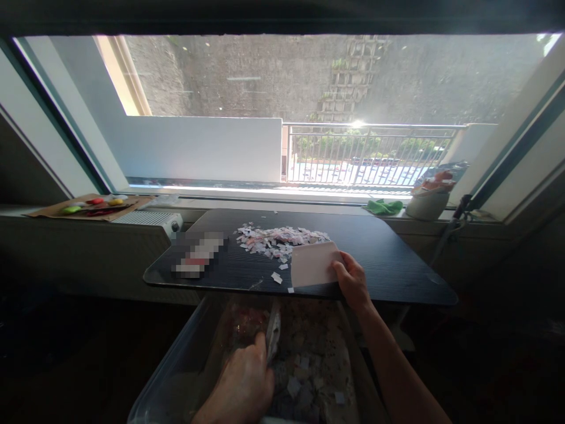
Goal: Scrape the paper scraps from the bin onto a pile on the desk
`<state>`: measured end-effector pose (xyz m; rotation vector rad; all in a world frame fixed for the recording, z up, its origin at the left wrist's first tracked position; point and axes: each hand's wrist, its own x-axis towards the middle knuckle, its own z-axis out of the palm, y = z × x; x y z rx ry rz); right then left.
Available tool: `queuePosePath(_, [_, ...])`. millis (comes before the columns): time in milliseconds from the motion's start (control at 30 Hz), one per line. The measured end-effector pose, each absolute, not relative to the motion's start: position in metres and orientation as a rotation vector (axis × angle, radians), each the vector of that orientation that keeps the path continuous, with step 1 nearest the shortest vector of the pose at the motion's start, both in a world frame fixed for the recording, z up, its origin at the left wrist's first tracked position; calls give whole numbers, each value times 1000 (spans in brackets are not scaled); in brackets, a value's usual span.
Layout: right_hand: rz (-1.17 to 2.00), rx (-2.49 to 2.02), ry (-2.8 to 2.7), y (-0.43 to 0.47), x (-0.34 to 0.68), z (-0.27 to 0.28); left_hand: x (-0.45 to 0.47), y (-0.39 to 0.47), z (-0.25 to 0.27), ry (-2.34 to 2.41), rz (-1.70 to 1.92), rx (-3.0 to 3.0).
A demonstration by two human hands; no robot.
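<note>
My right hand [353,281] pinches a pale sheet of card [314,265] by its right edge. The card is tilted over the front of the black table [384,259], just beside a heap of small torn paper pieces [276,238]. A few loose scraps [276,277] lie near the table's front edge. My left hand [245,377] is down inside a clear plastic bin [163,371] below the table, its fingers curled. Against those fingers stands a narrow whitish strip [274,330]; what the hand grips is partly hidden. More paper pieces [302,377] lie in the bin.
A blurred-out item [200,256] lies at the table's left. Behind stand a white heater [152,222] and cardboard with coloured items [95,206]. On the sill at right are a green cloth [383,206] and a pale container [426,203]. A large window spans the back.
</note>
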<state>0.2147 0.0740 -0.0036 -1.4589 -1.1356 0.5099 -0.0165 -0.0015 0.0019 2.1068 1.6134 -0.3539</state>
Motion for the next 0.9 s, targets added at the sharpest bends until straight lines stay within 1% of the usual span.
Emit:
queuePosePath(367, [581, -1416, -1164, 74, 215, -3, -18, -1, -4, 1616, -286, 2132])
queuePosePath(700, [598, -1320, -1097, 80, 214, -7, -17, 0, -5, 1624, -324, 2106])
queuePosePath(900, [613, -1305, -1213, 90, 202, -5, -16, -1, 2, 1613, -335, 2093])
